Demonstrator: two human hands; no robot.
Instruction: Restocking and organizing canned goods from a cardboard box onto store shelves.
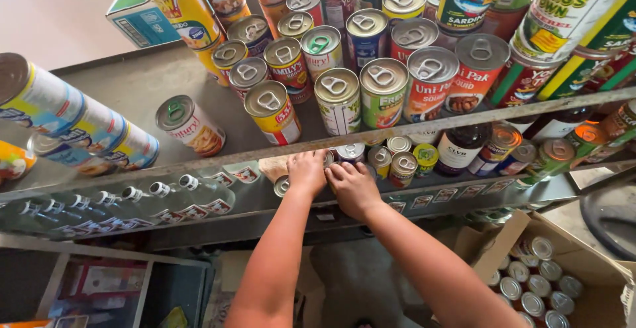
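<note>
Grey metal shelving (411, 128), tiered, packed with cans standing upright, pull-tab lids up, labels facing outward so each kind reads at a glance. On the lower shelf (464, 199), both hands side by side among small cans (391, 162): left hand (307, 171) palm down, fingers curled over a can top near the shelf's front lip; right hand (351, 185) just beside it, touching, fingers bent and reaching toward a small silver-lidded can (349, 152). Whether either hand truly grips a can: cannot tell, fingertips hidden behind the upper rail. Clear bottles (165, 195) lying in a row to the left on the same shelf, caps pointing back. Open cardboard box (583, 262) low at right, holding more small cans, near enough for easy reach.
</note>
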